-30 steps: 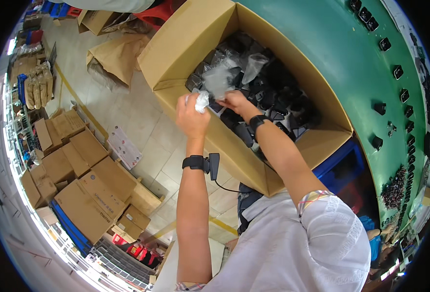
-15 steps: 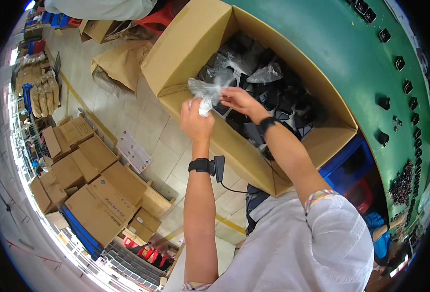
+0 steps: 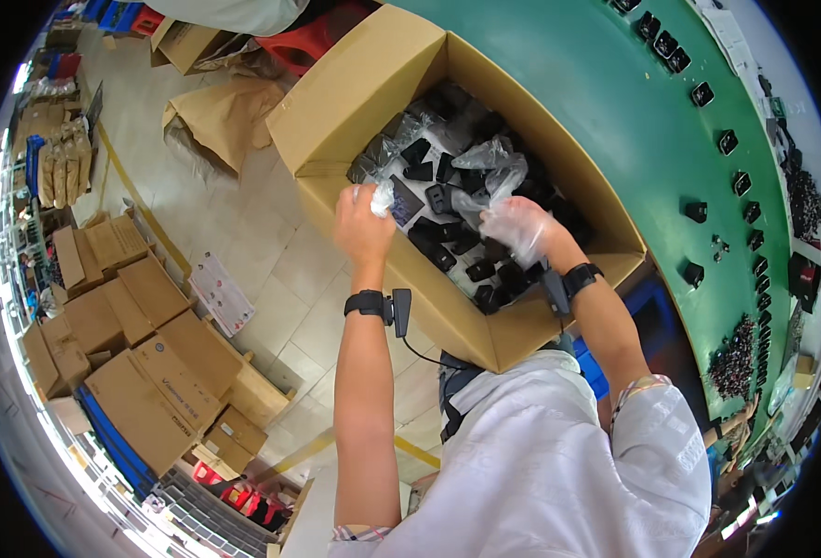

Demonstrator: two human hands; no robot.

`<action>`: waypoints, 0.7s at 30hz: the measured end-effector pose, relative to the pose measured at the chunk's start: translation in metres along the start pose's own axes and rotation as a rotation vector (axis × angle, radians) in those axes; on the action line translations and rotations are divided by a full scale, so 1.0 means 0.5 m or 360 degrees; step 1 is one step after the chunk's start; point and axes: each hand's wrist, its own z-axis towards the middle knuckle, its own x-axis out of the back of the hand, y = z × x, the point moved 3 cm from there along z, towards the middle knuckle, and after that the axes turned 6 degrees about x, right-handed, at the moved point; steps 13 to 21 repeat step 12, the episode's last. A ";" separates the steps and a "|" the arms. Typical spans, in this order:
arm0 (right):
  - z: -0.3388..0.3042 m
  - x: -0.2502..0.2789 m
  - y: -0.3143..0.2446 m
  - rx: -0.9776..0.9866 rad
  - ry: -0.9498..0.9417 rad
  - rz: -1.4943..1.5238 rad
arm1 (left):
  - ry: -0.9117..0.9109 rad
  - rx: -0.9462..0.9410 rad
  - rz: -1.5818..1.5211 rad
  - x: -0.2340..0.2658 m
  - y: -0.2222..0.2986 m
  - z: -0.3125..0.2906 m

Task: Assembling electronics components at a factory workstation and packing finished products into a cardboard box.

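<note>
A long green table (image 3: 615, 102) runs along the right, dotted with small black parts (image 3: 735, 141). Against it stands a big open cardboard box (image 3: 364, 88) filled with black parts in clear plastic bags (image 3: 448, 200). Over the box's near wall the left hand (image 3: 362, 226) has its fingers closed on a crumpled clear bag (image 3: 383, 197) that sticks out above the fingertips. The right hand (image 3: 520, 228) is inside the box, apparently wrapped in a clear plastic film (image 3: 496, 172); whether its fingers are together cannot be made out.
</note>
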 end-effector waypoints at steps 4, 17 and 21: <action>0.031 0.073 -0.002 -0.0348 -0.0282 -0.1097 | -0.0013 -0.0003 -0.0001 -0.004 -0.004 -0.005; 0.097 0.024 -0.105 0.1178 0.0347 -0.3153 | -0.0022 -0.0034 0.0014 -0.015 0.002 0.003; 0.097 0.024 -0.105 0.1178 0.0347 -0.3153 | -0.0022 -0.0034 0.0014 -0.015 0.002 0.003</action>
